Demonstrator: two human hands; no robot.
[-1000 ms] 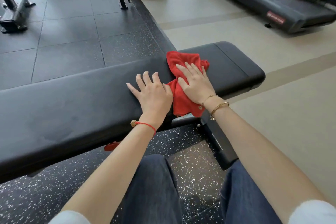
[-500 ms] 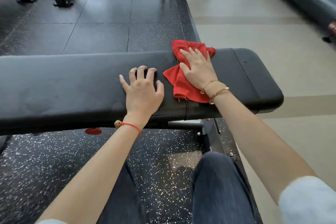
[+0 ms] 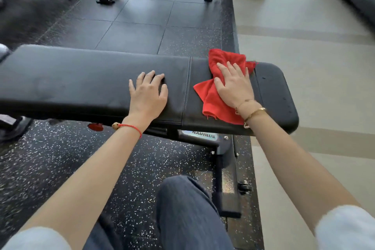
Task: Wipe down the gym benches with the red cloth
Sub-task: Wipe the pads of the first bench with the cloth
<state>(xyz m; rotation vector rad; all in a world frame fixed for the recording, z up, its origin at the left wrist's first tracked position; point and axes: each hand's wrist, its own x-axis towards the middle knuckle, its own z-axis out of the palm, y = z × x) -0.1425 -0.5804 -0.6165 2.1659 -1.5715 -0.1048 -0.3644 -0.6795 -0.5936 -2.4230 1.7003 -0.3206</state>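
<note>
Red cloth (image 3: 218,95), bunched right of centre on the black counter (image 3: 81,79), lies under my flat right hand (image 3: 233,85), left hand (image 3: 149,91) spread bare; loose folds may slip off.

Bright daylight from right, soft focus — edges warped

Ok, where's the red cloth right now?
In the head view the red cloth lies on the right part of the bench, pressed flat under the right hand, just right of the seam in the padding.
</note>
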